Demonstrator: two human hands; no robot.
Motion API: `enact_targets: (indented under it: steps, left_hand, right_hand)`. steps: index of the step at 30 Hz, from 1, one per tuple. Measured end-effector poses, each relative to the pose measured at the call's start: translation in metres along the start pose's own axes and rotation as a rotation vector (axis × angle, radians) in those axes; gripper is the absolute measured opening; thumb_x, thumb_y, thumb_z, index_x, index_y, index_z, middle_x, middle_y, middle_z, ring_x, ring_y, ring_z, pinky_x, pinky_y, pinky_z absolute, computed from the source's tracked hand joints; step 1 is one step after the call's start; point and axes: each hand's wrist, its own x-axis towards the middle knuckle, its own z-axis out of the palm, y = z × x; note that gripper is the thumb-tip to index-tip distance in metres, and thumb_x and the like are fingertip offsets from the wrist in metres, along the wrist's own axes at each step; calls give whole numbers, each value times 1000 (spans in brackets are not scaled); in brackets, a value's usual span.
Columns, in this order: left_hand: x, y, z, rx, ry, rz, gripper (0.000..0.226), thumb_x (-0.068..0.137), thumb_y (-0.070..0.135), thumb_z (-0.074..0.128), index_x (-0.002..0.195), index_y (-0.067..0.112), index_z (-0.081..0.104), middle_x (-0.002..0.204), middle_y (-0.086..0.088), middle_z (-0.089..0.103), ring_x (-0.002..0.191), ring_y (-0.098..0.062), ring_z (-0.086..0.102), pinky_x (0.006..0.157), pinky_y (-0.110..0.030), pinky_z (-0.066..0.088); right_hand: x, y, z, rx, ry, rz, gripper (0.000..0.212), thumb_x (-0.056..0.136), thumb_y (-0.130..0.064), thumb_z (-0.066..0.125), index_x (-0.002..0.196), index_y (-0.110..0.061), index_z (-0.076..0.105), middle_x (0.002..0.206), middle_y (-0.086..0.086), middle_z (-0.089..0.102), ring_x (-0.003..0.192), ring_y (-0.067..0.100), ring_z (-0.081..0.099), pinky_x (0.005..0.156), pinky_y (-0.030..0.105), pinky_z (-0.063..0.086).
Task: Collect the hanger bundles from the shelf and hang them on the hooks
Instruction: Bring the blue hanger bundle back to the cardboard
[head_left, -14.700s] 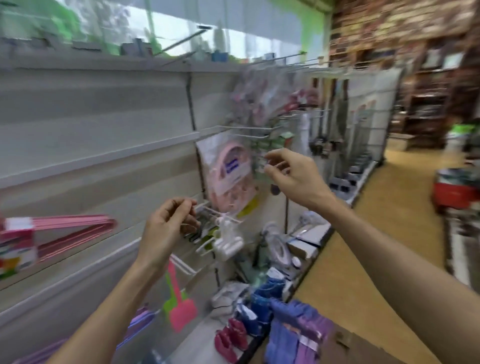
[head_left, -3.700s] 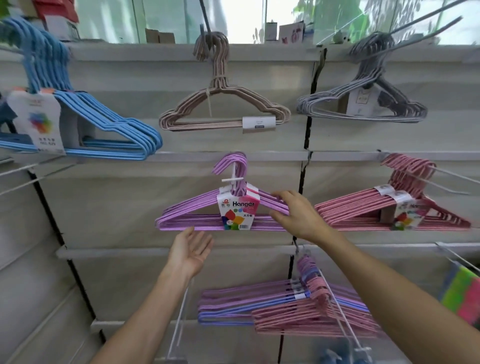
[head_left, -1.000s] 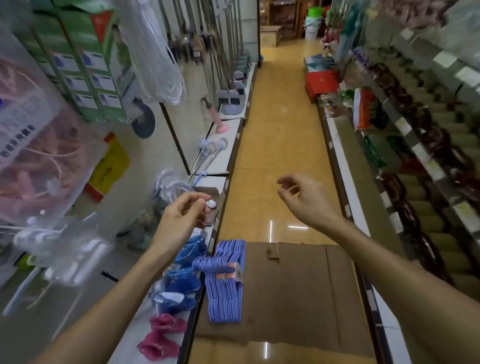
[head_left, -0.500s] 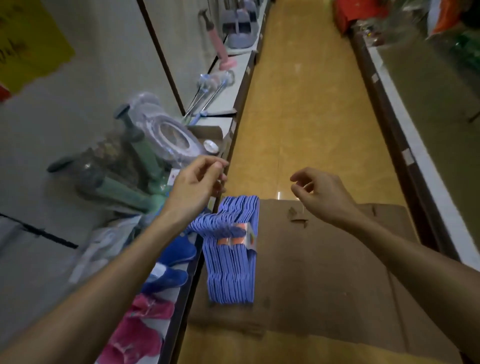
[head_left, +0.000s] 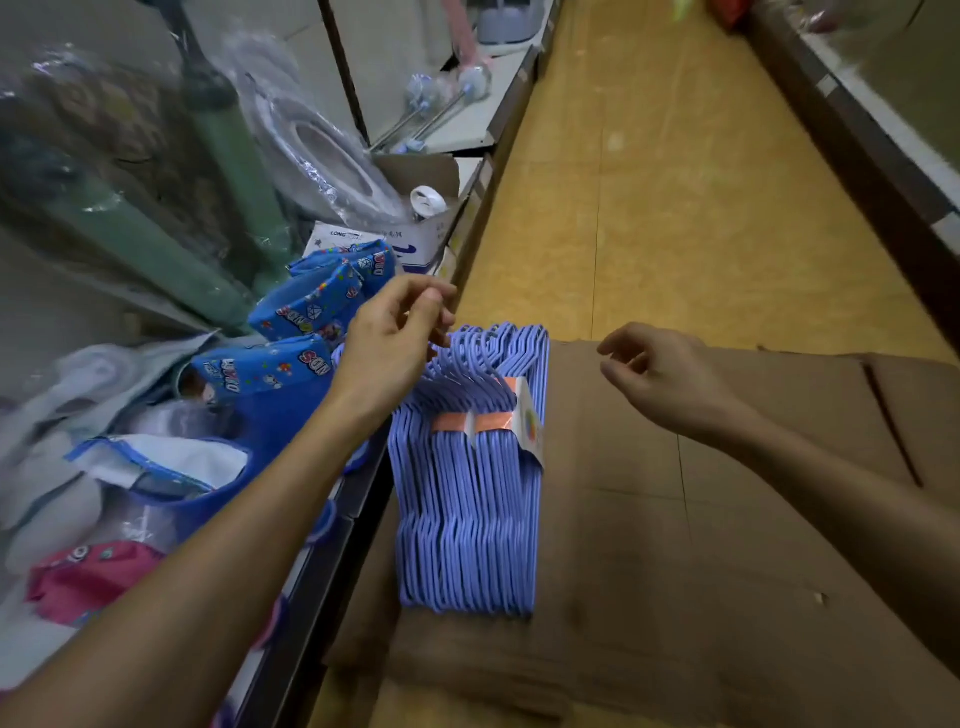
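— Two hands over one bundle? What crowds them?
— Blue printed bags (head_left: 317, 306) lie just left of the left hand (head_left: 387, 345), a white box (head_left: 410, 241) beyond it. Its fingers hang loosely curled, empty, above the hooks of the blue hanger bundle (head_left: 467, 499).
— Open room?
— The right hand (head_left: 660, 379), relaxed and empty, hovers over flat cardboard (head_left: 727, 545); yellow floor (head_left: 675, 208) beyond.

A single wide-angle view from the person's head looks steeply down and forward along a shop aisle, close over the blue hanger bundle (head_left: 467, 467) on flattened cardboard (head_left: 701, 519). Both forearms reach in from the bottom corners; the low shelf (head_left: 332, 561) runs up the left side, the yellow floor (head_left: 675, 182) ahead.
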Motion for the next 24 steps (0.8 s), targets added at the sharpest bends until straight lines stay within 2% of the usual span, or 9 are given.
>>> enact_targets:
  steps: [3, 5, 6, 8, 10, 15, 17, 19, 24]
  left_hand:
    - [0, -20, 1, 183, -25, 50, 17, 101, 18, 51, 107, 14, 66, 91, 1, 67, 82, -12, 63, 74, -18, 49]
    - [3, -34, 2, 351, -51, 96, 16, 100, 20, 54, 109, 15, 66, 99, 3, 64, 88, -12, 59, 76, -10, 42]
    - [5, -41, 2, 435, -79, 124, 18, 99, 19, 54, 112, 14, 65, 103, 2, 60, 94, -14, 56, 81, -11, 40]
    - [9, -53, 6, 598, -155, 183, 23, 99, 22, 54, 120, 15, 62, 115, -3, 54, 111, -22, 50, 97, -28, 38]
    - [11, -60, 10, 696, -218, 212, 29, 98, 26, 54, 126, 19, 58, 127, -5, 51, 122, -26, 43, 103, -40, 35]
    - [22, -65, 16, 756, -306, 191, 38, 100, 31, 49, 138, 24, 50, 140, 0, 46, 132, -23, 37, 109, -43, 30]
    - [25, -70, 16, 764, -347, 175, 40, 101, 32, 47, 140, 27, 48, 142, 2, 46, 133, -23, 38, 110, -44, 30]
    - [28, -75, 15, 764, -369, 176, 40, 100, 33, 47, 140, 28, 46, 144, 4, 46, 133, -22, 40, 109, -45, 29]
    - [34, -81, 10, 702, -384, 207, 39, 99, 30, 49, 137, 27, 50, 141, 3, 50, 126, -23, 48, 106, -50, 36]
  right_hand:
    - [0, 4, 11, 13, 0, 1, 21, 95, -29, 59, 112, -20, 67, 95, -8, 67, 87, 10, 65, 81, 43, 58]
    - [-3, 6, 23, 40, -21, 31, 22, 95, -27, 60, 114, -18, 67, 95, -7, 66, 88, 11, 64, 81, 41, 57]
    - [-6, 6, 31, 47, -38, 51, 23, 95, -27, 60, 116, -17, 66, 96, -7, 65, 89, 10, 63, 81, 37, 57]
    - [-12, 8, 49, 68, -85, 116, 25, 96, -27, 60, 118, -16, 65, 97, -6, 64, 88, 6, 60, 75, 28, 54]
    - [-18, 9, 70, 147, -171, 225, 26, 96, -29, 61, 118, -16, 63, 100, -4, 64, 89, 5, 59, 70, 23, 50]
    - [-29, 16, 126, 355, -398, 468, 24, 90, -35, 70, 103, -18, 58, 103, 5, 65, 91, 16, 64, 79, 34, 56]
    - [-32, 15, 147, 440, -461, 530, 36, 86, -37, 74, 110, -15, 58, 107, 7, 64, 93, 18, 66, 77, 32, 58]
    - [-36, 14, 167, 571, -519, 592, 48, 81, -37, 79, 117, -13, 58, 112, 8, 66, 97, 21, 69, 83, 37, 59]
    - [-42, 1, 209, 978, -460, 762, 49, 79, -21, 82, 122, -11, 63, 112, 12, 73, 100, 31, 72, 92, 52, 56]
